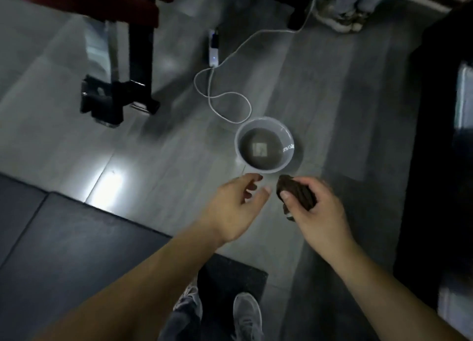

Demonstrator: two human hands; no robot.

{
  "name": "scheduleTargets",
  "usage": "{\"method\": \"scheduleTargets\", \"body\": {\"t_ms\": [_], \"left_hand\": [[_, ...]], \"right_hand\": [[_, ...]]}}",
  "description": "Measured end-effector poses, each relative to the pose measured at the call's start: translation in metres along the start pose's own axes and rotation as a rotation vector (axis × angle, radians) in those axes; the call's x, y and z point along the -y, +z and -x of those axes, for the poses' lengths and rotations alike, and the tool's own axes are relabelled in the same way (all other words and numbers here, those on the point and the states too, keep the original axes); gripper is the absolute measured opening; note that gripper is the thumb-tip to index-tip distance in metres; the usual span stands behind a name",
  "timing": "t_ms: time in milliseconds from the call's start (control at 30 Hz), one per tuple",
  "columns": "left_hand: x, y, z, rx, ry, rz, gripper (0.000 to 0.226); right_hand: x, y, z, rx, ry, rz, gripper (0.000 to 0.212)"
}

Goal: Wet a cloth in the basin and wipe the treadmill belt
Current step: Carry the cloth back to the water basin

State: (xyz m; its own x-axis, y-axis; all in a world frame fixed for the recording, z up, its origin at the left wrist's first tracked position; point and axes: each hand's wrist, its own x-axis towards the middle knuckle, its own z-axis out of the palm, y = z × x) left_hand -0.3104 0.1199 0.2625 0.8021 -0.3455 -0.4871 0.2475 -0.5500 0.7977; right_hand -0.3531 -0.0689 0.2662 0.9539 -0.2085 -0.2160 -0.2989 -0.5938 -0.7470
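Observation:
A grey round basin [289, 133] with dark water stands on the grey floor in the middle of the head view. My right hand [314, 207] grips a bunched dark brown cloth [297, 193] just in front of the basin's near rim. Beside it, my left hand [238, 207] reaches forward with relaxed, slightly bent fingers and holds nothing. A dark flat surface at the lower left [76, 238] may be the treadmill belt; I cannot tell for sure.
A white cable [230, 95] loops on the floor behind the basin, running to a white power strip [213, 51]. A black and red equipment frame [133, 59] stands at the upper left. Another person's shoes [345, 21] are at the top right. Dark furniture [440, 136] lines the right.

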Motion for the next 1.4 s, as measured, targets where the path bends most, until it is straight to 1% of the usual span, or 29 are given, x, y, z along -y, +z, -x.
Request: {"method": "scheduleTargets", "body": {"t_ms": [67, 100, 133, 200, 300, 400, 433, 467, 533, 600, 633, 700, 767, 833, 933, 1000, 1100, 1200, 1300, 1400], "left_hand": [[-0.015, 0.003, -0.032, 0.12, -0.114, 0.374, 0.029], [-0.021, 0.005, -0.05, 0.164, -0.149, 0.483, 0.028], [-0.026, 0.007, -0.067, 0.213, -0.182, 0.563, 0.03], [-0.032, 0.013, -0.098, 0.275, -0.215, 0.634, 0.035], [-0.035, 0.024, -0.146, 0.287, -0.261, 0.636, 0.041], [-0.032, 0.036, -0.192, 0.334, -0.274, 0.55, 0.062], [-0.032, 0.039, -0.205, 0.344, -0.28, 0.522, 0.063], [-0.031, 0.043, -0.218, 0.339, -0.292, 0.51, 0.058], [-0.027, 0.05, -0.242, 0.32, -0.307, 0.533, 0.037], [-0.024, 0.055, -0.262, 0.334, -0.316, 0.567, 0.023], [-0.021, 0.059, -0.27, 0.334, -0.317, 0.578, 0.019], [-0.014, 0.067, -0.288, 0.316, -0.342, 0.595, 0.016], [-0.004, 0.077, -0.305, 0.296, -0.389, 0.606, 0.02], [0.007, 0.087, -0.32, 0.29, -0.445, 0.618, 0.022], [0.023, 0.103, -0.339, 0.305, -0.535, 0.656, 0.017], [0.033, 0.113, -0.351, 0.33, -0.575, 0.666, 0.021], [0.046, 0.123, -0.37, 0.401, -0.615, 0.631, 0.035], [0.052, 0.126, -0.384, 0.456, -0.666, 0.581, 0.037], [0.058, 0.131, -0.393, 0.505, -0.691, 0.567, 0.04], [0.06, 0.136, -0.401, 0.61, -0.673, 0.514, 0.058]], "right_hand": [[-0.001, 0.001, -0.021, 0.014, 0.031, -0.037, 0.03], [-0.004, 0.002, -0.033, 0.022, 0.04, -0.049, 0.033], [-0.01, 0.002, -0.043, 0.038, 0.058, -0.068, 0.037], [-0.023, 0.003, -0.062, 0.087, 0.098, -0.133, 0.046], [-0.049, -0.001, -0.089, 0.112, 0.18, -0.278, 0.057], [-0.075, -0.005, -0.115, 0.108, 0.204, -0.446, 0.058], [-0.085, -0.006, -0.124, 0.1, 0.22, -0.465, 0.055], [-0.096, -0.006, -0.132, 0.073, 0.238, -0.46, 0.05], [-0.12, -0.003, -0.154, 0.04, 0.268, -0.413, 0.043], [-0.143, 0.001, -0.172, 0.076, 0.331, -0.433, 0.039], [-0.151, 0.003, -0.18, 0.113, 0.362, -0.503, 0.038], [-0.165, 0.006, -0.192, 0.176, 0.437, -0.677, 0.036], [-0.18, 0.012, -0.202, 0.208, 0.497, -0.725, 0.031], [-0.197, 0.021, -0.211, 0.18, 0.56, -0.746, 0.019], [-0.222, 0.032, -0.222, 0.091, 0.619, -0.712, 0.013], [-0.235, 0.04, -0.224, 0.039, 0.633, -0.688, 0.013], [-0.249, 0.049, -0.226, -0.031, 0.659, -0.72, 0.016], [-0.257, 0.055, -0.226, -0.047, 0.712, -0.733, 0.024], [-0.262, 0.061, -0.231, -0.087, 0.734, -0.759, 0.026], [-0.267, 0.068, -0.24, -0.122, 0.76, -0.841, 0.026]]}}
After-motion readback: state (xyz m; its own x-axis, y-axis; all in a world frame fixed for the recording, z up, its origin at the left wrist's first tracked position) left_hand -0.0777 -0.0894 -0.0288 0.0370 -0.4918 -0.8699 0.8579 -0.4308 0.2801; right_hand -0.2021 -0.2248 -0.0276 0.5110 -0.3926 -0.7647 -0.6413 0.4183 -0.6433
